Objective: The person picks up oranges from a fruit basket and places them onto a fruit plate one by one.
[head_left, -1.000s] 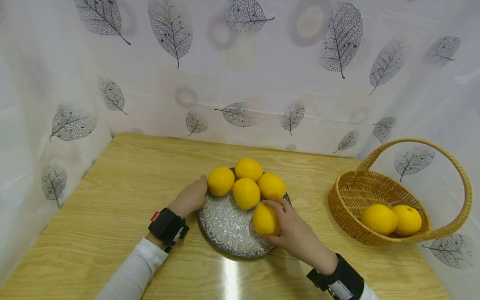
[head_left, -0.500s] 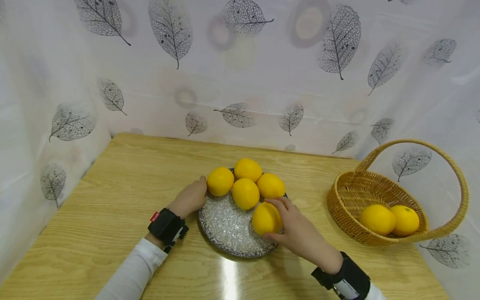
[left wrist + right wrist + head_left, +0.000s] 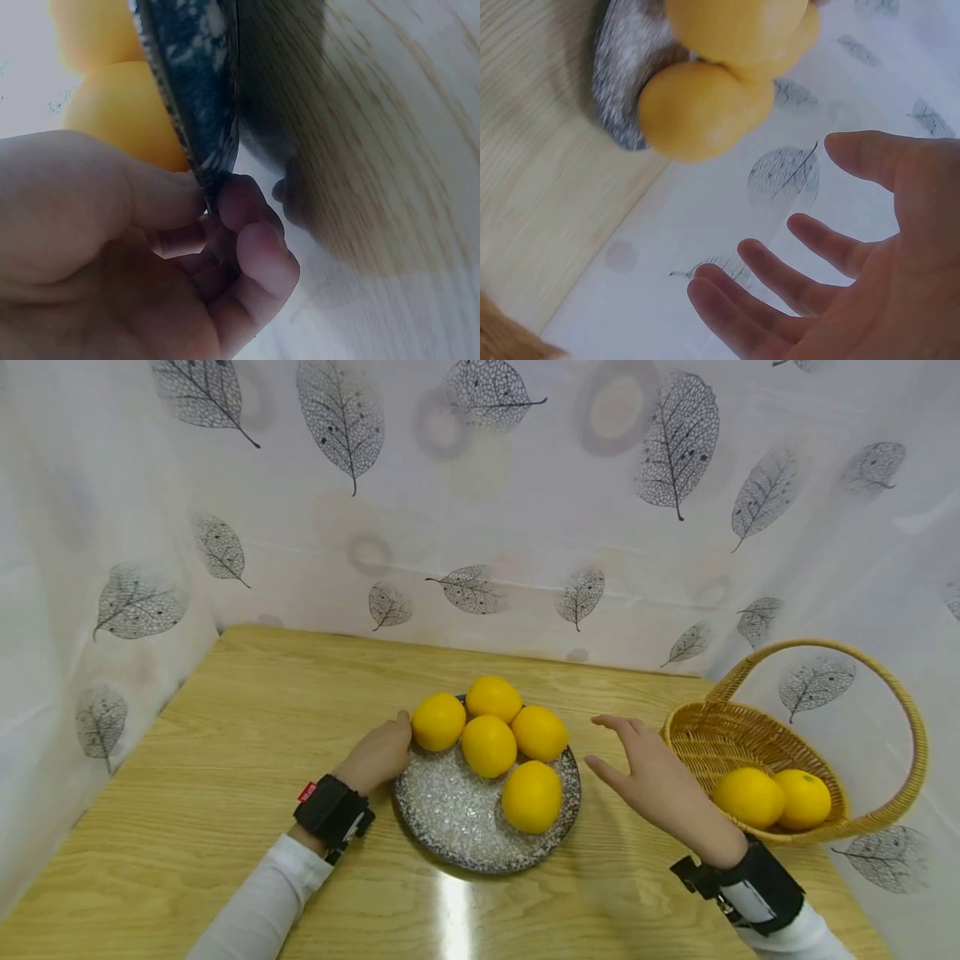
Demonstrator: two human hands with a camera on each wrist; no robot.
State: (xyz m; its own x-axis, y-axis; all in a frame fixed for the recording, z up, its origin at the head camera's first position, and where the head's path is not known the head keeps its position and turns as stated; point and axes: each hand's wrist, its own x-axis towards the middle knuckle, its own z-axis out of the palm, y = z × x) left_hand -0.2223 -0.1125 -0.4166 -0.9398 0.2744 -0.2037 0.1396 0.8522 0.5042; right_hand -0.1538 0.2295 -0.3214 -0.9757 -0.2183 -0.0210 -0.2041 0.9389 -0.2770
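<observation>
A round speckled grey plate (image 3: 450,814) with a dark rim lies on the table, bearing several oranges. My left hand (image 3: 377,754) pinches the plate's left rim; the left wrist view shows the thumb (image 3: 161,196) above the edge and curled fingers (image 3: 262,259) beneath it. One orange (image 3: 532,797) sits at the plate's right front, apart from my right hand (image 3: 663,781). That hand hovers between plate and basket, its fingers spread and holding nothing, as the right wrist view also shows.
A wicker basket (image 3: 686,727) with a tall arched handle stands on the right, with two oranges (image 3: 750,797) in it. Behind the wooden table (image 3: 300,677) hangs a white curtain (image 3: 480,502) printed with leaves.
My right hand has let go of the front orange, which stays on the plate, and has moved right toward the basket. My left hand keeps its hold on the rim.
</observation>
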